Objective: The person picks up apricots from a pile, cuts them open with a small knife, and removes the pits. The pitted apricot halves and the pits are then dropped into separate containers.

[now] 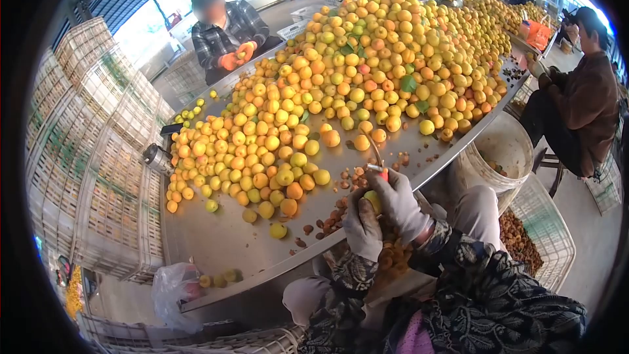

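Observation:
My left hand (362, 228), in a dirty pale glove, is closed around a yellow-green apricot (373, 201) at the table's near edge. Right beside it, my gloved right hand (403, 208) grips a thin curved knife (376, 151) by its red handle, the blade pointing up and away from me. Both hands are close together, and the apricot shows between them. Apricot pits (359, 176) lie scattered on the metal table (246, 249) just beyond my hands. A large heap of apricots (367, 46) covers much of the table. Below my hands, more fruit is partly hidden.
Stacked plastic crates (111, 157) rise at the left. A white bucket (501, 151) stands at my right, above a crate of pits (521, 239). A plastic bag (173, 295) hangs at the near left corner. Co-workers sit across the table and at right; one wears orange gloves (237, 57).

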The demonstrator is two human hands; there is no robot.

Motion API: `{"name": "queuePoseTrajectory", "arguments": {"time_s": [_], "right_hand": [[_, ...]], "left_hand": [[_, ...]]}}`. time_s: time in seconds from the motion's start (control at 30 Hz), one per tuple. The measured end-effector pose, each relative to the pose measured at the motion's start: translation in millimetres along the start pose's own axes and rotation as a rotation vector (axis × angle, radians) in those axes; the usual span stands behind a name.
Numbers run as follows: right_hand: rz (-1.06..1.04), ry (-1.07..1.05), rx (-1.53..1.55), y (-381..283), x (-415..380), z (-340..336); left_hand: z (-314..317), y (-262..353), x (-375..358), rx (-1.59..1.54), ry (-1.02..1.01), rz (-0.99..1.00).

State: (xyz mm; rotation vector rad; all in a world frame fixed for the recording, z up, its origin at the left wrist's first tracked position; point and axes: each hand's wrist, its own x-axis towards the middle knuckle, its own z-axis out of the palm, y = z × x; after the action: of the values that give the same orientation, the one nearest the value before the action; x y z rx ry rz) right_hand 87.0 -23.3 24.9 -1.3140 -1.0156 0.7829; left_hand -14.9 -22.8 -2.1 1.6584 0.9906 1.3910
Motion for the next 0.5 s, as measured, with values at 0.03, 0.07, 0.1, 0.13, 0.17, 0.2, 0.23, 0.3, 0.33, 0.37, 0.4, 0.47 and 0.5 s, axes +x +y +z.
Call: {"name": "queuePoseTrajectory", "arguments": {"time_s": [0.03, 0.07, 0.1, 0.13, 0.17, 0.2, 0.23, 0.3, 0.33, 0.37, 0.4, 0.47, 0.5], "right_hand": [[-0.001, -0.001, 0.002, -1, -5, 3], [-0.003, 0.082, -0.078, -4, -10, 8], [-0.010, 0.175, -0.161, -8, -14, 12], [-0.125, 0.205, -0.136, 1, -14, 16], [-0.180, 0.232, -0.148, -12, -20, 18], [-0.276, 0.209, -0.221, -13, -21, 16], [-0.351, 0.203, -0.260, -19, -21, 16], [-0.431, 0.153, -0.449, -22, -18, 15], [-0.469, 0.119, -0.487, -22, -16, 16], [-0.477, 0.070, -0.538, -28, -15, 16], [-0.484, 0.039, -0.572, -30, -14, 18], [-0.490, 0.005, -0.621, -30, -14, 19], [-0.509, -0.024, -0.624, -30, -13, 19]], "left_hand": [[1, -4, -2, 0.002, 0.001, 0.001], [1, -13, -5, -0.023, 0.010, -0.014], [3, -24, -8, -0.054, 0.013, -0.023], [2, -42, -19, 0.403, 0.081, 0.236], [6, -65, -23, 0.589, 0.165, 0.341], [-5, -39, -11, 0.408, -0.049, 0.267], [-6, -69, -18, 0.535, -0.037, 0.303], [-4, -84, -24, -0.371, -0.011, -0.165], [-2, -116, -28, 0.464, 0.165, 0.290], [-13, -86, -18, 0.134, -0.058, -0.033], [-17, -86, -18, 0.155, -0.067, -0.034], [-17, -82, -22, 0.162, -0.074, -0.037], [-18, -75, -20, -0.378, -0.046, -0.316]]}}
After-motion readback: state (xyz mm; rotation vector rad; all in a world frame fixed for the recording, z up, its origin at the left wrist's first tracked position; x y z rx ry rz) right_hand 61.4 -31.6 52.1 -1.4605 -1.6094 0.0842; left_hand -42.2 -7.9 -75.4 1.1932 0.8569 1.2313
